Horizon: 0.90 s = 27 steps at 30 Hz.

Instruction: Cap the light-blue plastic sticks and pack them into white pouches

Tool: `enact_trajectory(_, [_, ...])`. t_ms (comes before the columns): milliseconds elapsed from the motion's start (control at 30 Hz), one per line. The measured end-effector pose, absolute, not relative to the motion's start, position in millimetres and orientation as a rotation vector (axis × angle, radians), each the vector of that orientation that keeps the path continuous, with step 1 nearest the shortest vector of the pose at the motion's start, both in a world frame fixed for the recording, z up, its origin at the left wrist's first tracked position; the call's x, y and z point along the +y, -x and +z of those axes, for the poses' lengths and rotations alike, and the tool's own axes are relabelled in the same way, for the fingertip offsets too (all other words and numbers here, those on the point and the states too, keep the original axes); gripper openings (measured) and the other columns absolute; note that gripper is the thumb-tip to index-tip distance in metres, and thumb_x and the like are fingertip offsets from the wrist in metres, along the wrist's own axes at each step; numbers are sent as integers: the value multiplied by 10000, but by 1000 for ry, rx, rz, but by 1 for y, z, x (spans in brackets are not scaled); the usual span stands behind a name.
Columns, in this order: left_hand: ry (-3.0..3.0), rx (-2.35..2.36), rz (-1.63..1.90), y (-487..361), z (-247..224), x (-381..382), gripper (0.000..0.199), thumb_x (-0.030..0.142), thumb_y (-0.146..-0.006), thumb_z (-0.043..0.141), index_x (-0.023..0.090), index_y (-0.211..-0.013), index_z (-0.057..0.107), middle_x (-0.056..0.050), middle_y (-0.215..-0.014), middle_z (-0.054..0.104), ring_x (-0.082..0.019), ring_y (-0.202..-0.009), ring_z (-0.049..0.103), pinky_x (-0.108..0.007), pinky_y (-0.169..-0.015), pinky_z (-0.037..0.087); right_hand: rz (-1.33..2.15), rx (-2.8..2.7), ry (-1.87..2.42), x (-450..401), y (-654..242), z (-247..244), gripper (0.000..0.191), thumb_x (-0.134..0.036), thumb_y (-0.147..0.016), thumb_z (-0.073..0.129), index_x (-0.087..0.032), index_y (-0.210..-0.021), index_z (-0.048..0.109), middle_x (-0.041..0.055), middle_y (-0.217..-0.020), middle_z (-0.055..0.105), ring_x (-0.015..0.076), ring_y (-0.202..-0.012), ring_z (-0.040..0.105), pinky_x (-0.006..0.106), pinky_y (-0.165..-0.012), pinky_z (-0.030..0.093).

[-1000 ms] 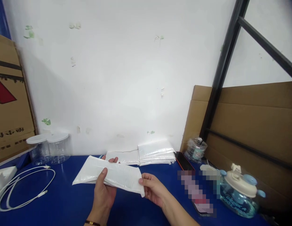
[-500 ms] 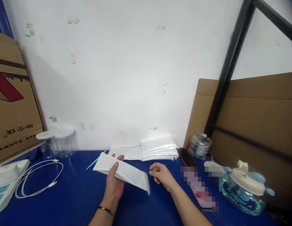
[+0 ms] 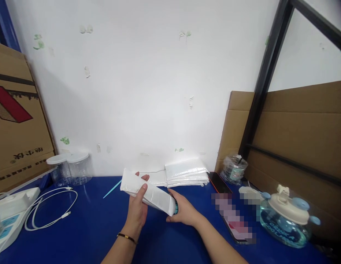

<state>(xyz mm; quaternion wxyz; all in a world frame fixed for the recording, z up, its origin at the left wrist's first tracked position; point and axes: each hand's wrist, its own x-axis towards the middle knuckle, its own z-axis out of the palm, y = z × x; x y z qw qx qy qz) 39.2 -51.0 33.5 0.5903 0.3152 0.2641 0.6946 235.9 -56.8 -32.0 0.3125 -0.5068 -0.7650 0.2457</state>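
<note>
My left hand (image 3: 137,211) is closed around a long white bubble mailer (image 3: 148,193), thumb across its front face and fingertips showing behind. The mailer tilts down to the right above the blue table (image 3: 85,234). At its lower right end my right hand (image 3: 184,209) is wrapped round the edge, thumb below and fingers above. A small dark teal patch shows between that end and the right palm; what it is I cannot make out. Behind the hands, a stack of white bubble mailers (image 3: 186,172) lies against the wall.
A thin light-blue stick (image 3: 112,189) lies left of the hands. Farther left are clear jars (image 3: 80,170), a white cable (image 3: 53,223) and a power strip (image 3: 19,216). On the right are a phone (image 3: 221,183), a wrapped cup (image 3: 234,170) and a water bottle (image 3: 287,218).
My right hand has moved left and closed round the right end of the mailer. The mailer has shifted slightly right in my left hand, and its loose end flap no longer shows.
</note>
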Motion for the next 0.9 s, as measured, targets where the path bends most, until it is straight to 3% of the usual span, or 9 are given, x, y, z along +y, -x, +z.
enact_trajectory(133, [-713, 597, 1617, -39, 32, -49, 569, 283, -747, 683, 335, -1263, 448, -32, -1190, 608, -224, -1234, 453, -375, -1011, 369, 486, -2033, 1370, -57, -218, -31, 665, -216, -701, 661, -265, -1315, 410, 76, -1203, 571, 260, -1083, 519, 367, -918, 365])
enact_trajectory(233, [-701, 590, 1641, -35, 37, -44, 508, 275, -754, 668, 316, -1227, 486, -32, -1170, 613, -222, -1215, 475, -383, -1027, 359, 413, -2055, 1461, -60, -217, -25, 589, -136, -735, 585, -278, -1284, 425, 59, -1131, 596, 244, -1034, 526, 349, -876, 361])
enact_trajectory(433, [-749, 613, 1724, -8, 72, -31, 443, 267, -751, 646, 283, -1176, 525, -38, -1116, 618, -228, -1144, 533, -414, -1028, 368, 294, -2168, 1527, -64, -225, -19, 236, -327, -813, 594, -284, -1046, 594, 21, -992, 596, 231, -962, 507, 354, -828, 356])
enact_trajectory(667, [-904, 690, 1717, 21, 114, -27, 471, 277, -731, 659, 268, -1182, 523, -48, -1090, 617, -263, -1120, 542, -483, -1004, 373, 327, -2178, 1478, -65, -229, -19, 304, -363, -758, 675, -296, -1048, 609, 15, -1001, 572, 221, -969, 497, 360, -859, 353])
enact_trajectory(900, [-1006, 716, 1683, 30, 130, -30, 545, 280, -693, 698, 252, -1203, 507, -62, -1115, 606, -271, -1102, 552, -474, -977, 396, 374, -2165, 1467, -68, -233, -19, 323, -403, -760, 666, -298, -1060, 614, 18, -985, 561, 220, -968, 504, 357, -861, 374])
